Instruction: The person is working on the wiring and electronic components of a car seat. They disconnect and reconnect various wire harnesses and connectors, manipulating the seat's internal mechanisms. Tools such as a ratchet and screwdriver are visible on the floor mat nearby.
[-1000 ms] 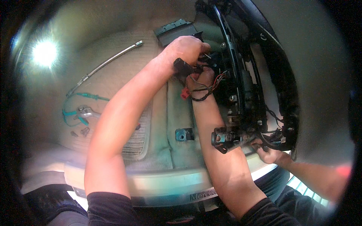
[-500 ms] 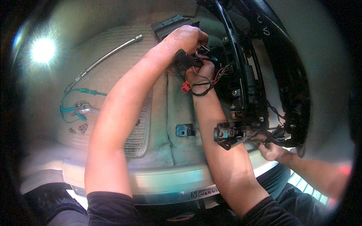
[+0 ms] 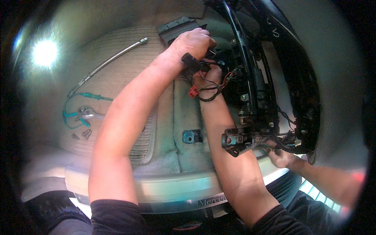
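My left hand is closed beside the tilted car seat's black frame. A short bit of thin metal shows at its fingers; the rest of what it grips is hidden. Right below it, my right hand reaches up with its fingers curled around a wiring harness, and its fingertips are partly covered. Several thin wires cross its palm and wrist. A black connector hangs by my left wrist, and a red connector dangles beside my right wrist.
On the ribbed floor mat lie a long metal extension bar, a ratchet, a teal-corded probe and several bolts. A floor bracket is near my right forearm. Another person's hand touches the seat frame's lower end.
My left hand has turned at the wrist, its back now facing up more, and its forearm has shifted slightly. My right hand stays nearly in place. The seat frame has shifted very slightly.
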